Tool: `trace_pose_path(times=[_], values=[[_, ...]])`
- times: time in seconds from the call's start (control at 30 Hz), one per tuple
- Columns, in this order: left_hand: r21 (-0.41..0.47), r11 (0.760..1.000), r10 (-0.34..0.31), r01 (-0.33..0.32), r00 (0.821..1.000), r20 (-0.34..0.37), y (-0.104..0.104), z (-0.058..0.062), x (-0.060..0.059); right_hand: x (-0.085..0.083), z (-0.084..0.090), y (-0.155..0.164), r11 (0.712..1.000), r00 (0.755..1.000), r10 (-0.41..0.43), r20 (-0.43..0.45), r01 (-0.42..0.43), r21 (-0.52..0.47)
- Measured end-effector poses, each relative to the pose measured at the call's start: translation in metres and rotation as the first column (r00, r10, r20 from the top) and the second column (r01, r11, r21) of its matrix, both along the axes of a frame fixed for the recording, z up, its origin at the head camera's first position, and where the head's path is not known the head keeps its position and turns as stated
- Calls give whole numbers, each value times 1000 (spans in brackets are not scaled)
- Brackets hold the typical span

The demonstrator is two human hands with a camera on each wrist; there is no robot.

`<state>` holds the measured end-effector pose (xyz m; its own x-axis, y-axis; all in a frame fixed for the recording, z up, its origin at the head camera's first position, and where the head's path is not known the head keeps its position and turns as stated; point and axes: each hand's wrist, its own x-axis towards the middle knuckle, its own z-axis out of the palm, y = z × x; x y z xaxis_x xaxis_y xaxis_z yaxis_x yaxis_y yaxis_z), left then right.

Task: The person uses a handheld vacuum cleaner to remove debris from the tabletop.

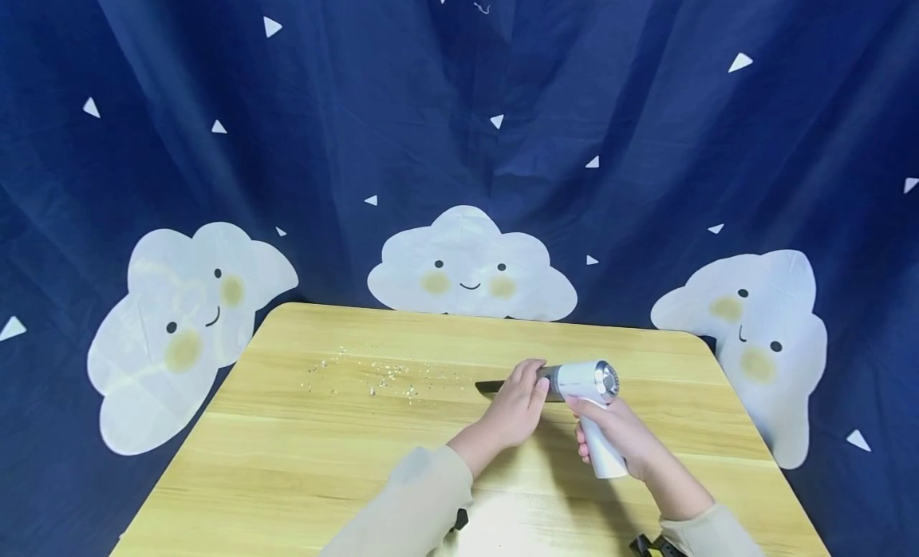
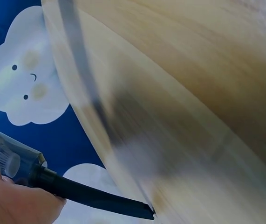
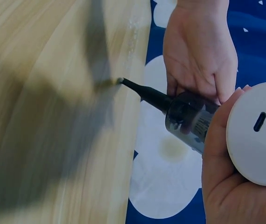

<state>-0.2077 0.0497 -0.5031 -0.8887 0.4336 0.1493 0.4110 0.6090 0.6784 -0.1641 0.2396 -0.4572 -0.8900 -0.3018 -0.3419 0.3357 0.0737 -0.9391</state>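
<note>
Right now, fingers [image 1: 534, 375] of the left hand [image 1: 513, 409] curled over the smoky translucent barrel of a handheld vacuum cleaner [image 1: 585, 381], clasping it just behind the black crevice nozzle [image 1: 491, 388]. Fingers of the right hand [image 1: 621, 433] wrapped round the white handle [image 1: 603, 455], clenched on it, round flat end of that handle showing a slot and a small dot in the right wrist view. Vacuum held low over the wooden counter [image 1: 287, 461], right of its middle, nozzle pointing left with its tip down at the surface or nearly so; contact not clear through the blur in the wrist views. Metal-mesh rear end of the vacuum body facing right and up. Scattered just left of the nozzle tip, pale crumbs [image 1: 373, 375] strewn in a loose band across the counter. Beige sleeves [image 1: 409, 501] on both forearms at the near edge. Behind the counter, a dark blue curtain [image 1: 459, 126] printed with smiling white clouds [image 1: 470, 266] and small white triangles.
</note>
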Motion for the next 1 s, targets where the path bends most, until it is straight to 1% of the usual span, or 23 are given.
trace_pose_path(times=[0.27,0.57,0.73,1.0], values=[[-24,1000,-11,11,1000,-12,-6,-4,-8,-1,-7,-9,998,999,-53,4,53,17],[-35,999,-19,18,1000,-17,-9,-9,-14,-1,-9,-15,996,996,-84,-1,84,15],[-42,999,-27,26,1000,-14,-11,-9,-16,-2,-10,-17,996,996,-86,-7,86,15],[-43,998,-35,35,999,-1,-14,-7,-18,-6,-13,-19,995,995,-99,5,99,16]])
